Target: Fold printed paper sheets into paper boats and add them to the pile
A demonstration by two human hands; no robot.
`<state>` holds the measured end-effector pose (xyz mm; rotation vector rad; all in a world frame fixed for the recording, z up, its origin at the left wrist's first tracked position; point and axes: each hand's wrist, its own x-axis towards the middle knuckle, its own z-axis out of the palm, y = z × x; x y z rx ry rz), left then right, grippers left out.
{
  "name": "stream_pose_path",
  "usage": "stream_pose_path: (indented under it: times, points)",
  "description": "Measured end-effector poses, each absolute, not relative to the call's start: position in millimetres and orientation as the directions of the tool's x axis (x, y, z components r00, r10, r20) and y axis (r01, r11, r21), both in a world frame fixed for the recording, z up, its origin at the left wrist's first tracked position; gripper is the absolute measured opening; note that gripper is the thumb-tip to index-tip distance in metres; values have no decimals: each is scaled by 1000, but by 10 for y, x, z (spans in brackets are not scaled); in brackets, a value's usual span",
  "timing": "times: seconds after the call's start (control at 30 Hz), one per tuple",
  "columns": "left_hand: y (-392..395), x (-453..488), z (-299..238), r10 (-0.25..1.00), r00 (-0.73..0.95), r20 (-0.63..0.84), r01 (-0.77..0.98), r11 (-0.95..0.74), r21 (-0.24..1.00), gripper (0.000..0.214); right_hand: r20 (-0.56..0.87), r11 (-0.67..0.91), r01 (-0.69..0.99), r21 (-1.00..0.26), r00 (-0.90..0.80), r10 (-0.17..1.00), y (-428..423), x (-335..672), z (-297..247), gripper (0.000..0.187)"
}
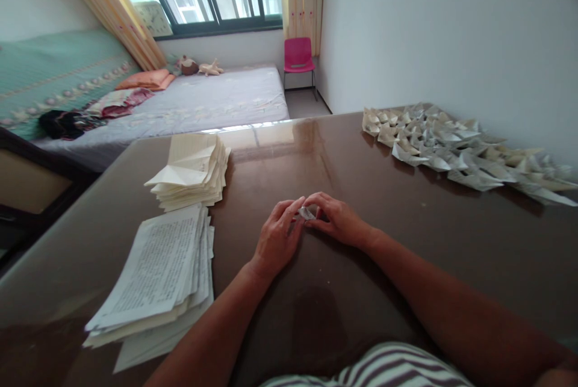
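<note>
Left hand (279,235) and right hand (338,219) together pinch small folded paper (307,213) over brown table (316,300); printed stack (151,266) near left, folded shapes (436,139) far right.

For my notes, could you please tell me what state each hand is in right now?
Left hand: closed, holding one side of the small paper.
Right hand: closed, holding the other side.

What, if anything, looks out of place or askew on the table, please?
The printed paper stack looks slightly untidy: a lower sheet juts out askew, beyond the sheets above it. Nothing appears spilled or damaged.
</note>
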<state>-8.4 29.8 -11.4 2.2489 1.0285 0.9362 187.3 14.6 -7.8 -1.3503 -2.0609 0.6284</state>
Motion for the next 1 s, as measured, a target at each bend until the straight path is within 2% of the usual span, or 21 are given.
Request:
stream_pose_path:
  times: [0.1, 0.23, 0.5, 0.67, 0.8, 0.9, 1.0]
  points:
    - [292, -60, -125, 820, 466, 333, 402, -531, 746, 43, 221, 339, 586, -736, -266, 938, 151, 1846, -97, 27]
    - [300, -38, -138, 829, 485, 277, 351, -475, 807, 34, 205, 309, 526, -793, -246, 947, 170, 1844, -106, 28]
    - [338, -65, -145, 788, 541, 295, 329, -521, 788, 42, 87, 229, 518, -824, -283, 955, 193, 1945, -21, 28]
    - [336, -64, -159, 779, 546, 309, 346, -546, 763, 44, 139, 293, 528, -797, -311, 940, 178, 1930, -32, 24]
    - [317, -18, -188, 783, 524, 336, 361, -562, 744, 47, 243, 334, 650, -682, -228, 943, 151, 1833, -112, 33]
    - [295, 28, -201, 795, 498, 345, 378, -557, 739, 48, 261, 327, 736, -593, -209, 943, 139, 1772, -154, 19]
    - [269, 69, -196, 835, 445, 324, 423, -515, 745, 50, 309, 360, 738, -571, -213, 927, 129, 1739, -154, 9]
